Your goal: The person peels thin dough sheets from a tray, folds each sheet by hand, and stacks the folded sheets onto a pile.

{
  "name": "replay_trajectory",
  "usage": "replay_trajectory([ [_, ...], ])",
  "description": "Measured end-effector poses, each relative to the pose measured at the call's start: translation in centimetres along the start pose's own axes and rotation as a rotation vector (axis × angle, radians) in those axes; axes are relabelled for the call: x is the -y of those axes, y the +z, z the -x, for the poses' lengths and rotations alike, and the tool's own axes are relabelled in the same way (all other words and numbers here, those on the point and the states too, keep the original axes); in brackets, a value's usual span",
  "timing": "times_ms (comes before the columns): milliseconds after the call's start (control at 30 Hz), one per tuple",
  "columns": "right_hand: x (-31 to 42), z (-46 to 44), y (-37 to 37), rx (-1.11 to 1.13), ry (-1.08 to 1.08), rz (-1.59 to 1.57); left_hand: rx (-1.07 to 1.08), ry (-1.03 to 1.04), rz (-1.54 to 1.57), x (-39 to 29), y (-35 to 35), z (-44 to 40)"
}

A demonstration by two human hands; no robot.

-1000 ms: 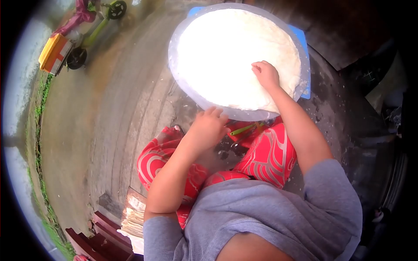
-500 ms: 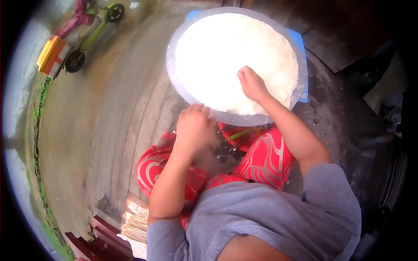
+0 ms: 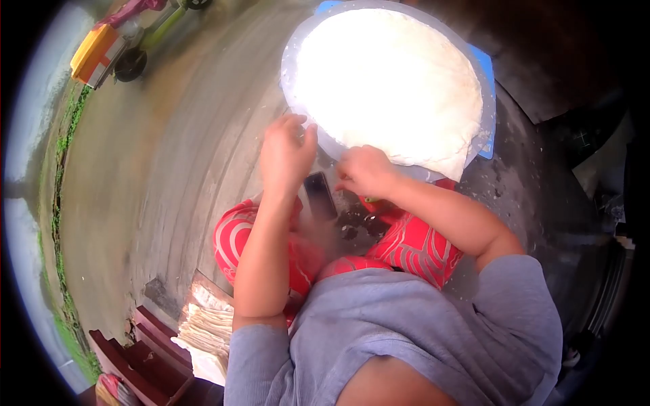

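Observation:
A big sheet of white dough (image 3: pixel 393 88) covers most of a round, pale board (image 3: pixel 292 71). My left hand (image 3: pixel 288 152) is at the board's near left edge, its fingers apart and nothing visible in them. Beside it, my right hand (image 3: pixel 365 172) is at the near edge with curled fingers; whether they pinch a bit of dough is too small to tell. The dough's near right corner hangs over the rim. Below the hands a dark phone (image 3: pixel 319 196) lies between my knees.
Something blue (image 3: pixel 484 101) shows under the board. A stack of thin, flat sheets (image 3: pixel 206 331) stands at the lower left, near dark red wooden furniture (image 3: pixel 145 355). An orange and yellow box (image 3: pixel 98 54) is beside a green scooter (image 3: pixel 162 26) at the upper left.
My right hand has moved from over the dough to the near edge, close to my left hand. My left hand has risen a little. The phone has come into view.

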State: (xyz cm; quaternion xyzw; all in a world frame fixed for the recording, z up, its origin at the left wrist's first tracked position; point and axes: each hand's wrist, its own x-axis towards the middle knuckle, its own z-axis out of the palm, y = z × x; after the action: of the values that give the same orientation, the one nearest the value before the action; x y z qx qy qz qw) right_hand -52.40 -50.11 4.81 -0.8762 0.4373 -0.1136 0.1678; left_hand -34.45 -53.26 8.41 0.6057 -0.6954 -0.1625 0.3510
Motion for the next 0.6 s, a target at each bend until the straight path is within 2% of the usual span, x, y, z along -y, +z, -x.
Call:
replay_trajectory([
  [33, -1.3, -0.3, -0.1, -0.12, -0.002, 0.087, -0.002, -0.004, -0.002, 0.2, 0.2, 0.1],
  [67, -2.5, -0.3, -0.3, -0.106, 0.062, 0.184, 0.022, 0.0, -0.019, 0.4, 0.4, 0.1],
  [100, -3.1, -0.5, -1.1, -0.002, 0.149, 0.273, 0.048, 0.003, -0.036, 0.4, 0.5, 0.2],
  [167, -5.0, -0.4, -0.9, 0.061, 0.176, 0.361, 0.062, -0.003, -0.011, 0.0, 0.7, 0.5],
  [233, -5.9, -0.4, -0.5, 0.11, 0.203, 0.363, 0.104, 0.109, -0.084, -0.4, 0.9, 0.6],
  [300, -6.2, -0.5, -0.3, 0.159, 0.227, 0.364, 0.175, 0.035, -0.044, -0.9, 1.2, 1.0],
  [433, -6.4, -0.5, -0.7, 0.057, 0.328, 0.176, 0.217, 0.093, -0.12, -0.6, 2.8, 1.7],
  [533, -7.0, -0.6, -0.9, -0.024, 0.418, 0.033, 0.409, 0.145, -0.192, -0.3, 3.8, 2.3],
  [567, -7.2, -0.6, -1.0, -0.066, 0.458, -0.025, 0.408, 0.144, -0.192, -0.3, 4.4, 2.6],
  [600, -7.3, -0.5, -1.0, -0.065, 0.455, -0.025, 0.408, 0.249, -0.17, -0.2, 5.1, 3.0],
])
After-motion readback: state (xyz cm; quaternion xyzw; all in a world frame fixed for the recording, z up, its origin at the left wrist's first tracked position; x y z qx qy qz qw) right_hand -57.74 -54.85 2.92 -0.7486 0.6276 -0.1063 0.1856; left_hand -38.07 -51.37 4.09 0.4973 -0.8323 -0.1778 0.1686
